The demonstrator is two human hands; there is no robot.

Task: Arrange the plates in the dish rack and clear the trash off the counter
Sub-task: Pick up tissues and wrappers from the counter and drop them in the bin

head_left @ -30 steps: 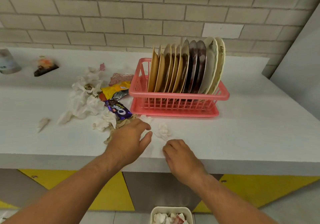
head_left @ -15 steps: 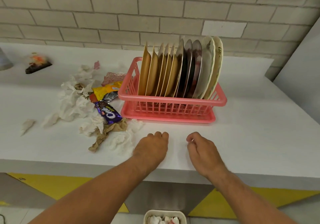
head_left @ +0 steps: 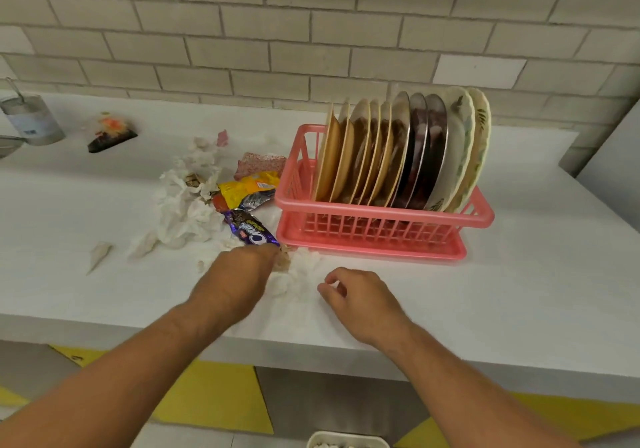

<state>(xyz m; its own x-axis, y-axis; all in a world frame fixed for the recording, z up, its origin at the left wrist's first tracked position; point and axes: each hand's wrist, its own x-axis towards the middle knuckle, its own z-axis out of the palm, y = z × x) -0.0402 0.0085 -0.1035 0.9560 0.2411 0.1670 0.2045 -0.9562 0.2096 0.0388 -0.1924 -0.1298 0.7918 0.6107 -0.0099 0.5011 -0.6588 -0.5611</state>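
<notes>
A pink dish rack (head_left: pixel 381 206) stands on the white counter (head_left: pixel 519 274) with several plates (head_left: pixel 398 149) upright in it. Left of it lies a trash pile: white tissues (head_left: pixel 187 212), a yellow wrapper (head_left: pixel 247 187), a purple biscuit wrapper (head_left: pixel 251 231) and a pink wrapper (head_left: pixel 259 163). My left hand (head_left: pixel 239 274) is blurred, its fingers curled down onto crumpled brown paper (head_left: pixel 284 258) at the pile's near end; the fingertips are hidden. My right hand (head_left: pixel 360 295) hovers just right of a tissue clump (head_left: pixel 301 274), fingers loosely curled, nothing in it.
A trash bin (head_left: pixel 346 440) with tissues in it sits on the floor below the counter edge. A metal can (head_left: pixel 33 120) and a dark packet (head_left: pixel 110 132) stand at the far left. A stray tissue scrap (head_left: pixel 98 253) lies left of the pile. A brick wall backs the counter.
My left hand has moved forward and left from the bare counter onto the brown paper beside the purple wrapper. My right hand has stayed near the tissue clump with its fingers curled.
</notes>
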